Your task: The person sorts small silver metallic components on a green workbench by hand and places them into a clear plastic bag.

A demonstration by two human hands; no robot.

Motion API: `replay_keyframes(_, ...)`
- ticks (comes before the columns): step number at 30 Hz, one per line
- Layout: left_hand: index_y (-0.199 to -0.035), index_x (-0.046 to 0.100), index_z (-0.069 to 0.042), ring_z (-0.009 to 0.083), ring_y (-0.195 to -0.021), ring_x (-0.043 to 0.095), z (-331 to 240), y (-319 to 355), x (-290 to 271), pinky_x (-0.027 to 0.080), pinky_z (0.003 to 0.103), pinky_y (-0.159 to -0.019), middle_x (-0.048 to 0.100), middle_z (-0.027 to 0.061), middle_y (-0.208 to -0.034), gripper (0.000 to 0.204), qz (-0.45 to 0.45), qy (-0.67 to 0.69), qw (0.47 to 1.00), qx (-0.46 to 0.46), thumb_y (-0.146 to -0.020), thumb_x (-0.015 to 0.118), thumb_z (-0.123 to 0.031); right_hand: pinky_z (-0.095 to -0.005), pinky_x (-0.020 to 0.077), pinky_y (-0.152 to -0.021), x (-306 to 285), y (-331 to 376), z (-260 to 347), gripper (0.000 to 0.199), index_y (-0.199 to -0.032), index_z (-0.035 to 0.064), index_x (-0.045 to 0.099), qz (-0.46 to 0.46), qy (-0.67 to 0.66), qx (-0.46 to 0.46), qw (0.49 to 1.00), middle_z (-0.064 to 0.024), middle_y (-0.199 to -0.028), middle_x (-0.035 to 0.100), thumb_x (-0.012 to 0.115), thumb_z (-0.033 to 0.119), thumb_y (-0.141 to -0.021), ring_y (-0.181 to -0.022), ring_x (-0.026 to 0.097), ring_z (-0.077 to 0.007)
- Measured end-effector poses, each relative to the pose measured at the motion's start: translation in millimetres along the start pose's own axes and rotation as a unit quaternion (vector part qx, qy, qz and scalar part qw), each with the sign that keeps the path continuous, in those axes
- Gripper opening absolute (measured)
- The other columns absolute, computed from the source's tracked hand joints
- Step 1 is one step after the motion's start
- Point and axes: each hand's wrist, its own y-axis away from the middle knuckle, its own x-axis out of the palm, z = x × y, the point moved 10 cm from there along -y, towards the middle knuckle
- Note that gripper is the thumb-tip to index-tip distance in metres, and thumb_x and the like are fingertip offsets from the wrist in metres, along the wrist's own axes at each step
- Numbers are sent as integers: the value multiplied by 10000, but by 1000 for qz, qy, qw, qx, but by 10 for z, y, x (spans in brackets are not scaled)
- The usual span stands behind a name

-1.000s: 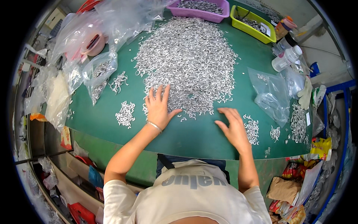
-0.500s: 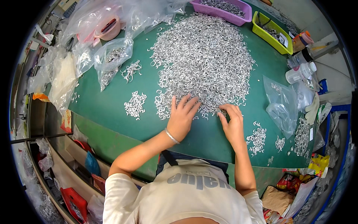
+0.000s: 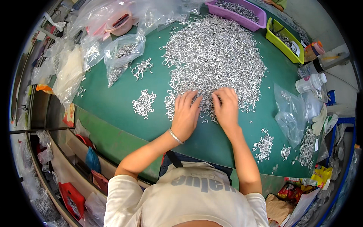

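Note:
A broad heap of small silver curved metal pieces (image 3: pixel 217 56) covers the middle of the green table. My left hand (image 3: pixel 185 117) rests at its near edge, fingers stretched and slightly apart, the tips among the pieces. Close on its right, my right hand (image 3: pixel 228 111) reaches into the same edge, its fingers bent forward and the thumb apart from them. Whether any piece lies under the fingertips is hidden. A small pile of similar pieces (image 3: pixel 144 104) lies left of my left hand, and another pile (image 3: pixel 263 146) lies right of my right forearm.
A purple tray (image 3: pixel 242 19) and a yellow-green tray (image 3: pixel 285 47) hold metal parts at the far side. Clear plastic bags (image 3: pixel 123 56) lie at the left, another bag (image 3: pixel 289 113) at the right. A white bottle (image 3: pixel 311 83) stands near the right edge. Another person's arm (image 3: pixel 279 4) shows at the top.
My right hand has moved left and farther into the heap's near edge, nearer my left hand. The view has shifted a little, and another person's arm now shows at the top.

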Motion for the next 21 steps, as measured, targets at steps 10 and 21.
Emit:
replay_keyframes(10, -1164, 544, 23, 145, -716, 610, 127, -61, 349, 514, 275, -652, 626, 112, -886, 315, 76, 345, 924, -147, -860, 618, -20, -354, 421, -733, -142, 131, -32, 31, -815, -5, 618, 52, -94, 86, 991, -97, -832, 617, 617, 26, -810, -780, 538, -262)
replay_keyframes(21, -981, 621, 29, 101, -700, 619, 1561, -481, -513, 503, 245, -620, 661, 56, -793, 142, -102, 244, 935, -236, -854, 560, 21, -312, 445, -664, 10, 315, -73, 141, -955, -10, 632, 101, -154, 152, 971, -83, -782, 614, 626, 31, -820, -704, 539, -188)
